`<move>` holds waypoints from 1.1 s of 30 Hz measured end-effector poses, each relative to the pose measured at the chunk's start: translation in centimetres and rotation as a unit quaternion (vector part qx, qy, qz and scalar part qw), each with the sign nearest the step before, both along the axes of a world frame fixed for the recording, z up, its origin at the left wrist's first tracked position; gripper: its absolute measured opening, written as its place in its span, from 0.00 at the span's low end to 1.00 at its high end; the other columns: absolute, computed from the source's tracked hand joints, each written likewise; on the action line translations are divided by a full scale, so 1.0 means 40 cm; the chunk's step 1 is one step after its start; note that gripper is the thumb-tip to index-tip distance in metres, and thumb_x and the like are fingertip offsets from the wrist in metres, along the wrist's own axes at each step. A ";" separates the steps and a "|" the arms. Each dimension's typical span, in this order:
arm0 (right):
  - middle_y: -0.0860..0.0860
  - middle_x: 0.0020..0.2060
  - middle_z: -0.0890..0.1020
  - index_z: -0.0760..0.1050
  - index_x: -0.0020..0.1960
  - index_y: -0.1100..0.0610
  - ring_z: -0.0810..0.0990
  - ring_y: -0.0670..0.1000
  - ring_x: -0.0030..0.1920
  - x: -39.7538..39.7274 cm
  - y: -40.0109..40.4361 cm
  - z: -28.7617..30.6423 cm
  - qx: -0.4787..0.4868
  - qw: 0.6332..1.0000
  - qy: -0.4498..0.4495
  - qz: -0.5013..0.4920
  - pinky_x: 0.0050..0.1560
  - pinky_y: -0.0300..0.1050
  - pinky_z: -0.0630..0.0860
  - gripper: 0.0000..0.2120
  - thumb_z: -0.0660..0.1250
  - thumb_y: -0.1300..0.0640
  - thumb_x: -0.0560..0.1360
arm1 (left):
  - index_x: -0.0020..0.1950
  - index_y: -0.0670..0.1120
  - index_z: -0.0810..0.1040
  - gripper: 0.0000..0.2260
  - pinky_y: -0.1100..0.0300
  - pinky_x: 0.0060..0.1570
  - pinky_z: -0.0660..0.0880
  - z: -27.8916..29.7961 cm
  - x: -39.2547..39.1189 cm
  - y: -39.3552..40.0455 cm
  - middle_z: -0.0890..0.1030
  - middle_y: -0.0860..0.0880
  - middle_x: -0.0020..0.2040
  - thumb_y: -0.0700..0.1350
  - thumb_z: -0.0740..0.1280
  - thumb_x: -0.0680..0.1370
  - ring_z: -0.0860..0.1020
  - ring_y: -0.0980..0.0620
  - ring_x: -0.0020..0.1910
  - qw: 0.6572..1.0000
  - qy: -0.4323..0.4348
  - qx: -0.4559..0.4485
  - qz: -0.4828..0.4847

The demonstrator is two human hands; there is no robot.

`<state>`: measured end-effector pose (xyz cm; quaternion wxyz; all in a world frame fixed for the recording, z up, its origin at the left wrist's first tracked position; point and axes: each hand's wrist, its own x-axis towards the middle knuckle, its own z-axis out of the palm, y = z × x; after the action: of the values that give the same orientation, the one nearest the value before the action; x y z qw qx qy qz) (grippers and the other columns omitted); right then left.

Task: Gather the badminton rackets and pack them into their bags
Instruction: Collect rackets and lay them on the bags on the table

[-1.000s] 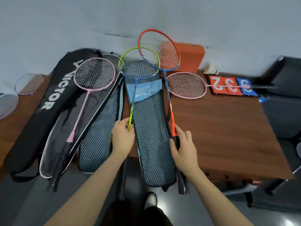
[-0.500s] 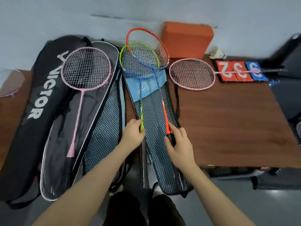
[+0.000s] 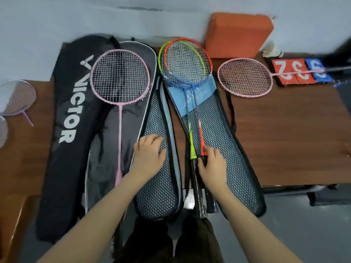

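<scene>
Since a second ago the orange racket [image 3: 199, 130] has come alongside the green racket [image 3: 191, 138] on the open mesh bag [image 3: 228, 141], shafts running lengthwise, right hand [image 3: 212, 164] gripping its handle, left hand [image 3: 149, 154] spread flat on the bag's left flap [image 3: 159, 179].

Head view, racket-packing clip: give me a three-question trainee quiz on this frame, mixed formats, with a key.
1. True or false: the left hand is gripping a racket.
2. Multiple choice: the orange racket and the green racket lie with their heads A) overlapping on the right mesh bag, B) far apart, C) on the floor.
3. Fill in: the pink racket lies on the open ____ bag.

Key: 1 false, it rests flat on the left mesh bag; 2 A; 3 black. The right hand is at the handles.
</scene>
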<state>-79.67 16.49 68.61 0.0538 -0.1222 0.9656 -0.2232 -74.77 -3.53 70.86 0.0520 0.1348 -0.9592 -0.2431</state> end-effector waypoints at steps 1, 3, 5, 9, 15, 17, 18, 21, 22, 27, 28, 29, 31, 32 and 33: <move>0.56 0.48 0.76 0.73 0.60 0.58 0.75 0.59 0.48 0.002 -0.010 -0.002 0.019 1.000 0.015 -0.011 0.48 0.54 0.70 0.16 0.65 0.58 0.73 | 0.61 0.43 0.76 0.15 0.47 0.58 0.63 0.004 0.013 -0.022 0.75 0.44 0.61 0.45 0.65 0.75 0.69 0.43 0.62 1.000 -0.003 -0.001 0.010; 0.58 0.49 0.76 0.74 0.54 0.59 0.73 0.61 0.50 0.005 -0.037 0.001 0.052 0.997 0.044 -0.038 0.52 0.56 0.68 0.12 0.63 0.57 0.72 | 0.63 0.43 0.74 0.16 0.47 0.61 0.61 0.002 0.041 -0.067 0.73 0.45 0.62 0.47 0.65 0.76 0.67 0.44 0.64 0.999 -0.020 -0.004 0.035; 0.59 0.54 0.74 0.74 0.54 0.60 0.71 0.62 0.54 0.008 -0.081 0.008 0.046 0.996 0.053 -0.049 0.55 0.58 0.65 0.13 0.63 0.56 0.72 | 0.63 0.43 0.73 0.17 0.46 0.61 0.61 -0.002 0.071 -0.108 0.72 0.44 0.62 0.49 0.64 0.77 0.66 0.43 0.64 0.998 -0.028 -0.006 0.065; 0.56 0.55 0.74 0.74 0.59 0.57 0.71 0.59 0.56 0.023 -0.202 0.021 -0.016 0.998 0.046 0.034 0.56 0.54 0.63 0.14 0.64 0.55 0.74 | 0.66 0.43 0.69 0.24 0.45 0.61 0.62 -0.008 0.116 -0.170 0.70 0.43 0.63 0.52 0.66 0.74 0.66 0.41 0.62 0.990 -0.078 -0.012 0.119; 0.49 0.51 0.78 0.72 0.64 0.54 0.75 0.50 0.54 0.031 -0.390 0.035 -0.090 0.975 -0.014 0.201 0.51 0.43 0.57 0.16 0.62 0.53 0.77 | 0.66 0.43 0.69 0.24 0.50 0.55 0.64 -0.026 0.165 -0.188 0.76 0.43 0.56 0.49 0.69 0.73 0.72 0.41 0.58 0.987 -0.120 -0.013 0.110; 0.48 0.50 0.79 0.71 0.65 0.53 0.76 0.48 0.52 0.035 -0.432 0.039 -0.097 0.970 -0.024 0.220 0.51 0.42 0.57 0.17 0.62 0.52 0.77 | 0.65 0.43 0.71 0.21 0.51 0.52 0.65 -0.037 0.183 -0.188 0.78 0.43 0.50 0.43 0.69 0.73 0.75 0.42 0.53 0.989 -0.075 0.032 0.125; 0.48 0.50 0.79 0.71 0.66 0.53 0.76 0.48 0.52 0.036 -0.446 0.037 -0.098 0.969 -0.024 0.226 0.50 0.42 0.57 0.18 0.62 0.51 0.77 | 0.64 0.43 0.73 0.20 0.52 0.49 0.65 -0.042 0.191 -0.188 0.78 0.44 0.47 0.41 0.69 0.72 0.76 0.42 0.50 0.988 -0.050 0.051 0.138; 0.47 0.52 0.79 0.69 0.67 0.51 0.76 0.46 0.52 0.032 -0.473 0.040 -0.115 0.966 -0.035 0.227 0.50 0.42 0.56 0.19 0.62 0.48 0.77 | 0.61 0.42 0.76 0.18 0.55 0.44 0.65 -0.051 0.209 -0.183 0.78 0.46 0.42 0.40 0.67 0.70 0.77 0.44 0.44 0.983 0.025 0.090 0.159; 0.46 0.52 0.79 0.69 0.67 0.51 0.76 0.46 0.51 0.029 -0.477 0.044 -0.129 0.965 -0.037 0.224 0.50 0.41 0.56 0.20 0.63 0.48 0.77 | 0.60 0.42 0.77 0.18 0.56 0.43 0.65 -0.046 0.211 -0.178 0.77 0.47 0.41 0.40 0.66 0.70 0.77 0.45 0.42 0.981 0.042 0.102 0.162; 0.46 0.46 0.80 0.74 0.62 0.53 0.79 0.47 0.47 -0.003 -0.473 0.086 -0.202 0.957 -0.066 0.197 0.59 0.54 0.68 0.17 0.67 0.54 0.73 | 0.61 0.43 0.77 0.18 0.61 0.44 0.62 0.006 0.194 -0.131 0.77 0.49 0.42 0.40 0.66 0.71 0.76 0.49 0.42 0.979 0.089 0.123 0.133; 0.47 0.45 0.80 0.76 0.59 0.54 0.79 0.48 0.46 -0.014 -0.465 0.099 -0.219 0.954 -0.073 0.189 0.59 0.56 0.70 0.15 0.68 0.56 0.73 | 0.61 0.44 0.76 0.18 0.61 0.44 0.63 0.018 0.183 -0.119 0.77 0.50 0.43 0.40 0.66 0.71 0.76 0.50 0.42 0.978 0.093 0.133 0.128; 0.48 0.44 0.80 0.77 0.57 0.55 0.78 0.47 0.45 -0.028 -0.452 0.113 -0.238 0.951 -0.086 0.179 0.58 0.54 0.72 0.13 0.68 0.58 0.72 | 0.62 0.44 0.76 0.19 0.60 0.45 0.66 0.032 0.170 -0.105 0.77 0.50 0.43 0.40 0.66 0.71 0.76 0.50 0.42 0.976 0.098 0.148 0.125; 0.48 0.41 0.79 0.77 0.57 0.55 0.77 0.46 0.43 -0.062 -0.413 0.148 -0.270 0.941 -0.109 0.171 0.55 0.44 0.73 0.13 0.69 0.60 0.72 | 0.63 0.44 0.75 0.19 0.54 0.43 0.72 0.058 0.138 -0.072 0.74 0.51 0.41 0.41 0.65 0.72 0.74 0.50 0.38 0.969 0.120 0.178 0.121; 0.48 0.40 0.78 0.76 0.58 0.55 0.77 0.45 0.42 -0.081 -0.389 0.167 -0.282 0.937 -0.108 0.173 0.52 0.41 0.73 0.15 0.70 0.60 0.72 | 0.62 0.43 0.75 0.19 0.53 0.42 0.73 0.071 0.120 -0.052 0.73 0.52 0.40 0.41 0.65 0.72 0.73 0.51 0.37 0.966 0.132 0.187 0.119; 0.50 0.39 0.78 0.75 0.59 0.55 0.77 0.45 0.41 -0.102 -0.362 0.187 -0.294 0.934 -0.105 0.175 0.50 0.38 0.73 0.16 0.71 0.60 0.71 | 0.62 0.43 0.75 0.19 0.53 0.41 0.74 0.082 0.099 -0.028 0.73 0.52 0.40 0.41 0.65 0.72 0.72 0.52 0.36 0.964 0.141 0.192 0.117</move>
<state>-83.75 2.02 76.10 0.1548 -0.2753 0.8091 -0.4955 -70.81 -4.63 74.15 0.1880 0.2181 -0.8550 -0.4314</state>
